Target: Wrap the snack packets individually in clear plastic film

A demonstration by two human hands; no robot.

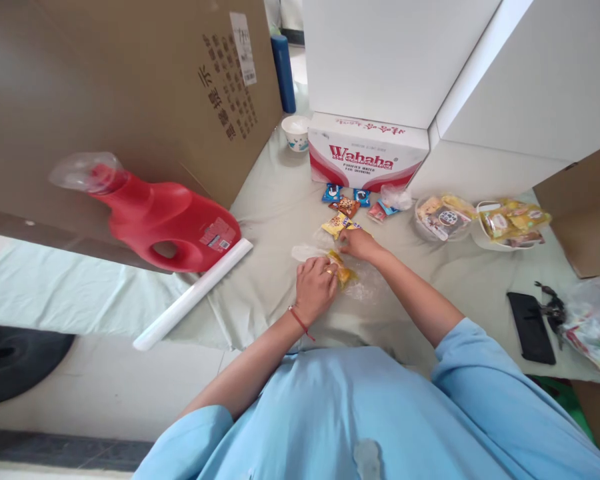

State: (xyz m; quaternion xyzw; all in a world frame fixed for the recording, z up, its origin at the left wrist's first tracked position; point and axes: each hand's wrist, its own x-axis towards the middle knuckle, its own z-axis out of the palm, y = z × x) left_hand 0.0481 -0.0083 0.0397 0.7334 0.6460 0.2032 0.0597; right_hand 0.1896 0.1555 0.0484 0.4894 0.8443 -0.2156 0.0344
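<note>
My left hand (314, 285) is closed on a clear plastic bag (365, 288) lying on the pale green cloth (275, 200), with an orange-yellow snack packet (342, 272) inside it at my fingertips. My right hand (359, 244) reaches just beyond it, fingers pinched on a yellow snack packet (337, 224). Several small blue, orange and red snack packets (349, 205) lie scattered a little farther away, in front of a red-and-white Wahaha carton (365, 155).
A red detergent jug (163, 217) and a white roll (193, 295) lie at left by a big cardboard box (130, 87). A paper cup (296, 132) and blue bottle (284, 63) stand behind. Snack-filled bowls (510, 223), a black phone (531, 327) and a plastic bag (593, 323) are at right.
</note>
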